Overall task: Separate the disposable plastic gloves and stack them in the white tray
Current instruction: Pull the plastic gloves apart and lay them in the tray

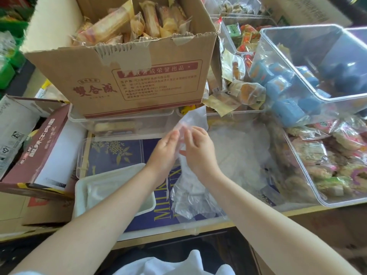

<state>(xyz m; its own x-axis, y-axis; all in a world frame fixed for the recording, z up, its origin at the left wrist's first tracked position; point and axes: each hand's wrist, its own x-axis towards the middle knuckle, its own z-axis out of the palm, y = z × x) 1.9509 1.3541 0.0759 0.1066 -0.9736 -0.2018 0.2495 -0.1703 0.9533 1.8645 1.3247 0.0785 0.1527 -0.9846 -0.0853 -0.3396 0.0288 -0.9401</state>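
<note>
Forearms enter from the near edge and converge above the tabletop, where both hands meet at mid-scene. White tray [79, 195] lies at near left, just beside the left forearm; a few flat, clear gloves appear to rest inside it, though their number cannot be told. Left hand [165, 153] is raised with its fingers curled, pinching the upper part of a thin plastic glove [188, 187]; the grip is a fingertip pinch, not a full clasp. Right hand [199, 153] faces it, just beside, its fingertips pinching the same film from the other side, so the two grips appear set to peel layers apart. Held film runs long from a far tip above the hands to a crumpled tail hanging near, toward the front edge. Loose pile of gloves [238, 155] lies to the right in a clear bin [305, 175], near the right hand. Judged from this layout, the tray lies down and left of the grips, nearer the left hand, so that hand is better placed to carry a freed glove across.
</note>
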